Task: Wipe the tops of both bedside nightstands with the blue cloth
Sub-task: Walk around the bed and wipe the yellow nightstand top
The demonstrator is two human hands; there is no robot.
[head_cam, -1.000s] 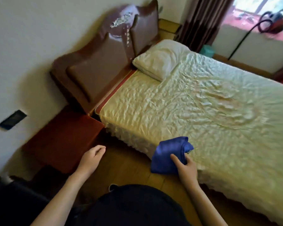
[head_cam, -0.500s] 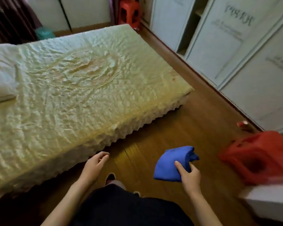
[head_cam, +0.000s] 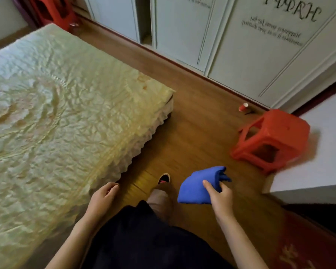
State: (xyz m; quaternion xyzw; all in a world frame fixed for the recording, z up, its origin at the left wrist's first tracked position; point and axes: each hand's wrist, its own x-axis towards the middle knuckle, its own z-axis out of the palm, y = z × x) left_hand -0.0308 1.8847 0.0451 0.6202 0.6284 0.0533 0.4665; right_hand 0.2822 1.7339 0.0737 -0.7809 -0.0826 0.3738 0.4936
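One blue cloth (head_cam: pixel 199 185) is in view, folded into a soft, bunched wad with loose layered edges at its far end. The right hand (head_cam: pixel 219 197) is closed on it, thumb on top and fingers curled underneath, and holds it in the air above the wooden floor (head_cam: pixel 192 121), just beside the person's forward foot. That foot wears a dark shoe (head_cam: pixel 164 178) with a rounded toe, planted on the glossy brown planks to the left of the cloth.

The left hand (head_cam: pixel 103 197) lies further left of the cloth, loosely curled and grasping nothing, close to the edge of the bed (head_cam: pixel 66 113). The bed is covered by a pale yellow, crinkled, quilted spread with a scalloped frill along its side (the frill hangs towards the floor).

Beyond the cloth and to its right stands a red plastic stool (head_cam: pixel 272 140), boxy with open cut-out sides. A small red cup (head_cam: pixel 243 107) sits on the floor past the stool. White panelled wardrobe doors (head_cam: pixel 241 51) with dark lettering form the far boundary.
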